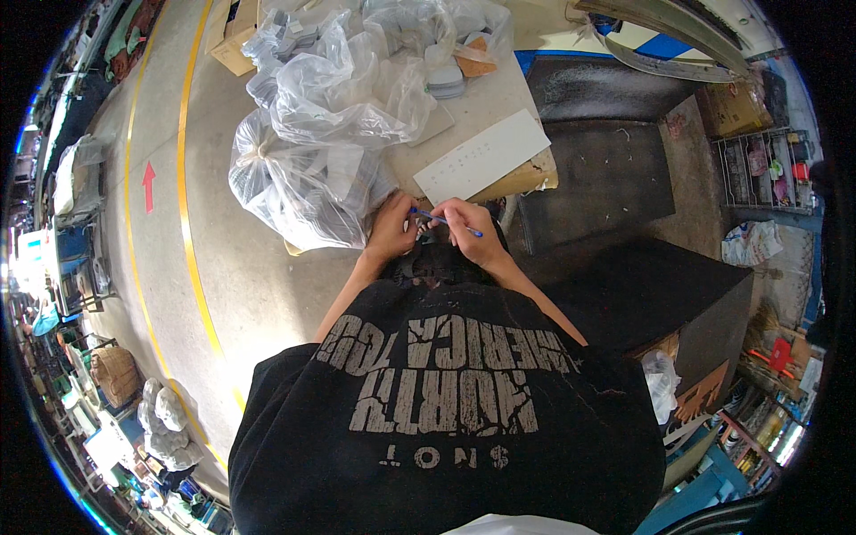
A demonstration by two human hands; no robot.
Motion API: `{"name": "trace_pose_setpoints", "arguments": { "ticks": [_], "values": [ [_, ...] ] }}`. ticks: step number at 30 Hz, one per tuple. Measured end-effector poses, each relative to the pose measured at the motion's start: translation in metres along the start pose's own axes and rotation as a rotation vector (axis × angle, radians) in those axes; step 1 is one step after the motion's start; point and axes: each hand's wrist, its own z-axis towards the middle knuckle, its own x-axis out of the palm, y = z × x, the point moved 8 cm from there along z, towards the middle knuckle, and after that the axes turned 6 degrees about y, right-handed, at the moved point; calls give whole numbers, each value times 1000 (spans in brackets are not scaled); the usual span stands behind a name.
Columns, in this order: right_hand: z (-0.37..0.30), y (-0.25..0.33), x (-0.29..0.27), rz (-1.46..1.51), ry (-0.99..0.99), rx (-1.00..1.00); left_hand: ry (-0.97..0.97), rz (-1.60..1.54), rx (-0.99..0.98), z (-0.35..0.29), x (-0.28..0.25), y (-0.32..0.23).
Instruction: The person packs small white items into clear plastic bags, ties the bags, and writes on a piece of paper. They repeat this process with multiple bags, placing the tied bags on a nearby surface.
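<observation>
Both my hands are close together in front of my body, at the near edge of a worktable [410, 162]. A slim blue pen [477, 234] is pinched in my right hand [471, 230] and slants across between the two hands. My left hand [390, 229] is closed, its fingertips at the pen's other end; whether a separate cap is there I cannot make out. Just beyond the hands lies a pale sheet or card [486, 156] with small dark marks. Left of it, a knotted clear plastic bag [294, 192] full of grey pieces stands against my left hand.
More clear bags [348, 80] and stacked grey pieces [446, 82] cover the table's far side. A cardboard box [230, 40] stands beyond. Black panels [593, 183] and a dark box [642, 285] are on the right. Yellow floor lines [189, 232] and a red arrow [149, 185] mark the left.
</observation>
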Motion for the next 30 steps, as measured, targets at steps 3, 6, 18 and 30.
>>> {"name": "trace_pose_setpoints", "arguments": {
  "ticks": [3, 6, 18, 30],
  "values": [
    [7, -2, 2, -48, 15, -23, -5, -8, 12, 6, 1, 4],
    [11, -3, 5, -83, 37, -16, 2, 12, 49, 7, 0, 2],
    [23, -3, 21, -243, 121, -165, 6, 56, 115, 9, -4, -8],
    [60, -8, 43, -470, 427, -277, -19, -109, 10, 6, -4, 2]
  ]
}}
